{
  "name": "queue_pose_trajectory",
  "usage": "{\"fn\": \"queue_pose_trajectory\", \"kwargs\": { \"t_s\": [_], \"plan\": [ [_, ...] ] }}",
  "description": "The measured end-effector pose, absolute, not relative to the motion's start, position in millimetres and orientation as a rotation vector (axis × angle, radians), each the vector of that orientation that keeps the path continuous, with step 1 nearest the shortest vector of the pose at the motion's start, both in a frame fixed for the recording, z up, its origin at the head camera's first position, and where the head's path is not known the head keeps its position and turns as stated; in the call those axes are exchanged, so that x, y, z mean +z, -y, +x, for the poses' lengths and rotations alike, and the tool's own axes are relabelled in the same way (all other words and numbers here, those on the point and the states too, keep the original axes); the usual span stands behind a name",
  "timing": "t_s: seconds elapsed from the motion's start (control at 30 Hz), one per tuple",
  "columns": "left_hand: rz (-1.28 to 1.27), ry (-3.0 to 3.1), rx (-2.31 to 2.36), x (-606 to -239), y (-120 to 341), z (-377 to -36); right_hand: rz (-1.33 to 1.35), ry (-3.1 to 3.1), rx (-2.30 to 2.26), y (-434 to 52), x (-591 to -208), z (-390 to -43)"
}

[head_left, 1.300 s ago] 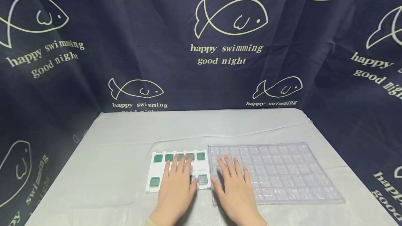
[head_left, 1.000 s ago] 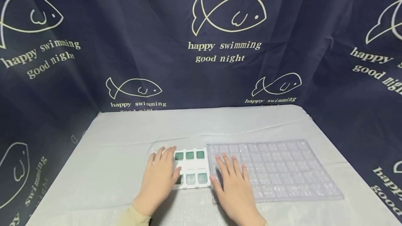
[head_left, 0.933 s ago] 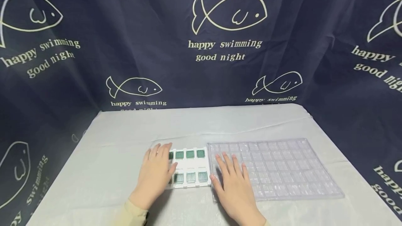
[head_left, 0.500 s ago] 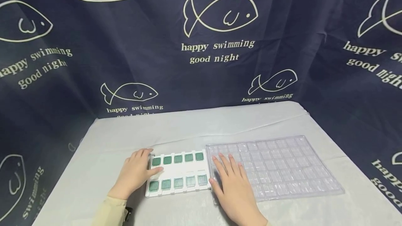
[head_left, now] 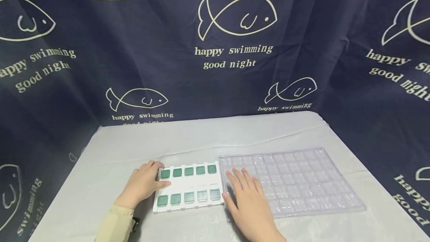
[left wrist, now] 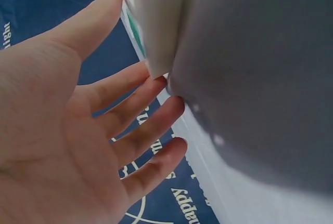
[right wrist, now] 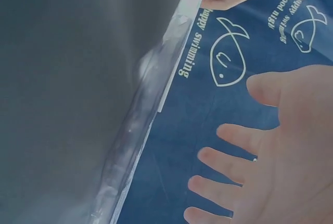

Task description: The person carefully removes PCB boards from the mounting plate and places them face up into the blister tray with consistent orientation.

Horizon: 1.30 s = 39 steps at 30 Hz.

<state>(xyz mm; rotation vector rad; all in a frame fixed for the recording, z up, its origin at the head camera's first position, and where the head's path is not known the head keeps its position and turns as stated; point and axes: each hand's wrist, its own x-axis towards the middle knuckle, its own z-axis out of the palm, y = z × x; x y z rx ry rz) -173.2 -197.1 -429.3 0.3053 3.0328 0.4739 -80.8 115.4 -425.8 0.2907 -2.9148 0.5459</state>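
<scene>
The white tray (head_left: 188, 189) of small green boards lies on the counter (head_left: 208, 137), touching the clear blister tray (head_left: 302, 182). The left hand (head_left: 142, 184) has slid off its top to the left edge, thumb on the rim, fingers relaxed, uncovering every board. The right hand (head_left: 246, 201) rests flat on the blister tray.

1. The white tray (head_left: 188, 188) looks like matt, smooth plastic.
2. Its green squares (head_left: 189, 171) have a fine, grid-like textured face.
3. The clear tray (head_left: 302, 182) is thin, transparent plastic, glossy, with moulded pockets catching light.
4. The tabletop (head_left: 208, 137) wears a pale grey cloth, matt and faintly creased.
5. The backdrop (head_left: 168, 29) is dark blue printed fabric, soft and matt.
</scene>
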Motion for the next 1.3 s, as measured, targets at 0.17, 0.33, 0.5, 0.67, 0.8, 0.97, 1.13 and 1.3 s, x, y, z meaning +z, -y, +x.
{"fn": "queue_pose_trajectory", "kwargs": {
  "t_s": [0.17,0.33,0.5,0.67,0.8,0.97,1.13,1.3],
  "plan": [
    [0.274,-3.037,0.503,-428.3,203.4,-172.9,0.342,2.905,0.545,-114.3,-425.7,-81.6],
    [0.279,-3.018,0.522,-426.6,203.4,-175.4,0.47,2.804,0.388,-115.0,-420.6,-79.1],
    [0.292,-2.995,0.527,-424.5,201.5,-177.6,0.672,2.639,0.259,-117.7,-415.6,-83.7],
    [0.319,-2.999,0.519,-425.2,204.5,-178.4,0.819,2.581,0.28,-115.0,-415.2,-104.8],
    [0.323,-2.995,0.496,-428.2,208.2,-175.8,0.905,2.637,0.265,-109.3,-419.3,-119.2],
    [0.332,-2.988,0.504,-430.8,206.6,-174.0,0.982,2.715,0.164,-102.7,-422.4,-129.6],
    [0.341,-2.989,0.529,-430.0,202.7,-173.5,1.025,2.715,0.109,-98.5,-422.8,-136.2],
    [0.329,-2.999,0.522,-430.9,200.7,-174.6,1.061,2.733,0.107,-97.3,-418.3,-144.0]
  ]
}}
